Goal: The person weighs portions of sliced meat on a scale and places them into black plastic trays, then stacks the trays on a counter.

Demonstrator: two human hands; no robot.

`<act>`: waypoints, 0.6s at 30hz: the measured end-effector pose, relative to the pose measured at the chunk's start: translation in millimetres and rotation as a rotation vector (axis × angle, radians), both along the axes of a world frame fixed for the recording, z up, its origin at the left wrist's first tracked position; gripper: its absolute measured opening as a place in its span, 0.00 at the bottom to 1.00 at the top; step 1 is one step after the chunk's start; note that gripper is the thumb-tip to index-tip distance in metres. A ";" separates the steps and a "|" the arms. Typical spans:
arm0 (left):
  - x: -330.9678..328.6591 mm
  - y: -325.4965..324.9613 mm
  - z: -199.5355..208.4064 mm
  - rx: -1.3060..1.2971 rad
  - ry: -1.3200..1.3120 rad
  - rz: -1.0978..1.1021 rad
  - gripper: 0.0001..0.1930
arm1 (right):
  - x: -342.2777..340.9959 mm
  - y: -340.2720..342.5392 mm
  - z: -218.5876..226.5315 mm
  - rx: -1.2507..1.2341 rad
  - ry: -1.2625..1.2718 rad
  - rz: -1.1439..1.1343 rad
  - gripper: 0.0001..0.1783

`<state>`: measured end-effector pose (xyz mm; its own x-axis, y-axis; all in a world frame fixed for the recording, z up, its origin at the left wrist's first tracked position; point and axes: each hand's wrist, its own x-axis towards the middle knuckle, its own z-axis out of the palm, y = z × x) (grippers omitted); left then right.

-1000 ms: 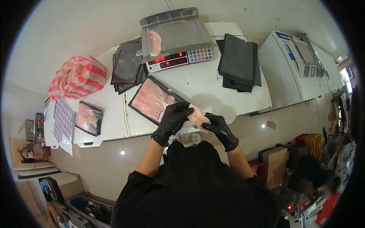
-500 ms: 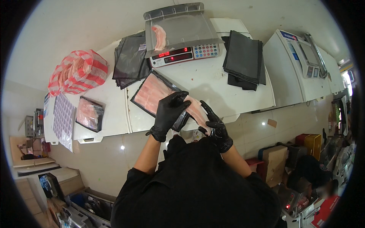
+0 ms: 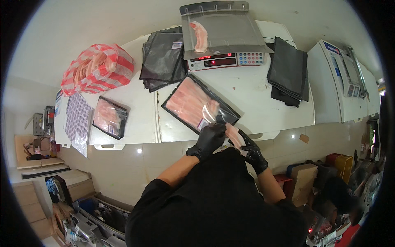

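A pale pink slice of pork belly (image 3: 234, 138) hangs near the table's front edge between my black-gloved hands. My right hand (image 3: 253, 154) has its fingers round the slice's right side. Curled at the slice's upper end, my left hand (image 3: 210, 140) pinches it; the fingertips are partly hidden. This hand also overlaps the near edge of a clear-fronted, black-backed plastic bag (image 3: 190, 101), which lies tilted on the table with several slices side by side inside. Beyond it, another slice of pork belly (image 3: 201, 38) rests on the tray of a digital scale (image 3: 224, 60).
Flat black bags lie in a left stack (image 3: 164, 59) and a right stack (image 3: 289, 68). At left are a red-and-white striped bag (image 3: 117, 66) of meat, a smaller filled pack (image 3: 108, 115) and a label sheet (image 3: 78, 117). A white machine (image 3: 329, 78) stands at right; a person (image 3: 335, 189) is lower right.
The view has shifted, so the table appears further right. My left hand has drawn nearer to me, off the packed slices, and more of the bag shows. The slice stays between my hands.
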<state>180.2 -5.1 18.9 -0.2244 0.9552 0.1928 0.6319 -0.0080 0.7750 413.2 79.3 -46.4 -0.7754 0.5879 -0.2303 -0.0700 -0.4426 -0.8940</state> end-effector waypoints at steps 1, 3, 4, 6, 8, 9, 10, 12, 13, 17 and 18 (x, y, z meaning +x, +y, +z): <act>-1.8 -0.8 2.3 -0.026 -0.043 -0.009 0.03 | -15.6 -3.6 -1.0 0.382 -0.111 0.022 0.34; -1.0 -1.6 0.6 0.031 -0.156 -0.009 0.03 | -43.4 2.5 -0.9 0.905 -0.230 0.082 0.27; -1.5 -4.0 -6.4 0.026 -0.247 -0.018 0.03 | -59.1 7.6 -19.2 1.044 -0.239 0.132 0.24; -9.3 1.1 6.7 0.092 0.001 -0.079 0.04 | -93.5 18.9 -49.3 1.241 -0.240 0.167 0.22; -12.9 1.0 14.4 0.135 -0.059 -0.099 0.05 | -133.7 29.6 -52.2 1.190 -0.203 0.177 0.24; -14.2 -1.3 14.9 0.156 -0.091 -0.103 0.06 | -150.4 33.0 -42.4 1.021 -0.182 0.195 0.26; -17.2 -2.6 14.5 0.173 -0.082 -0.120 0.07 | -163.6 35.5 -31.7 0.845 -0.168 0.209 0.27; -24.5 -4.6 13.6 0.208 -0.068 -0.156 0.09 | -176.1 40.1 -10.6 0.522 -0.150 0.233 0.31; -30.9 -7.0 14.7 0.199 -0.119 -0.178 0.10 | -179.8 40.7 -2.2 0.407 -0.138 0.244 0.33; -68.6 -13.4 -14.6 0.118 -0.477 0.014 0.12 | -177.7 49.0 10.2 0.214 -0.013 0.242 0.40; -89.4 -6.4 -18.9 0.147 -0.175 0.055 0.13 | -176.6 51.0 7.6 0.248 -0.013 0.223 0.42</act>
<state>90.8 -11.5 -0.1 -0.3174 0.9051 0.2830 0.4904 -0.0987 0.8659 236.6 130.3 -38.8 -0.8891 0.4437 -0.1124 0.0164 -0.2146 -0.9766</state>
